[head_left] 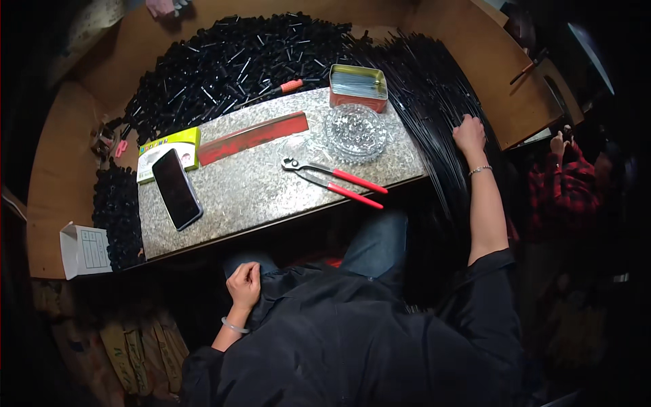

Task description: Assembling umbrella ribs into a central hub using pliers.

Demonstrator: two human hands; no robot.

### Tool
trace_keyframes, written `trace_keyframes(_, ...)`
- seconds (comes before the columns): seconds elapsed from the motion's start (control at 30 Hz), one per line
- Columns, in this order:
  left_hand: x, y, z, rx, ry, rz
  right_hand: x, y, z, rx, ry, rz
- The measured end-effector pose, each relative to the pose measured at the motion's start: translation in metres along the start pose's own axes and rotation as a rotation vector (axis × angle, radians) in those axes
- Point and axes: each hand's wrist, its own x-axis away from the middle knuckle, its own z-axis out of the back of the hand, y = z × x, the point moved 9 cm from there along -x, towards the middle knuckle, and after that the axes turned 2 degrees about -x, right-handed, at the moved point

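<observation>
A speckled grey counter (237, 203) spans the middle of the frame, with a heap of short black pieces (237, 68) at upper centre and long black rods (434, 115) at upper right. A dark phone (175, 190) lies centre left, red-handled pliers (332, 178) at centre. The left hand (244, 286), lower centre, is loosely clenched; the right hand (469, 136) bends over the rods, its grip unclear.

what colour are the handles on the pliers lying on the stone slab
The handles are red, seen best in the head view.
</observation>
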Motion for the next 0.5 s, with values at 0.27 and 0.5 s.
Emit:
trace_keyframes(0.27,-0.010,0.012,-0.008,-0.053,-0.009,-0.042,-0.017,-0.010,-0.003,0.112,-0.096,0.060)
trace_keyframes(0.5,-0.010,0.010,-0.006,-0.060,-0.023,-0.045,-0.020,0.018,0.025,0.083,-0.001,-0.042)
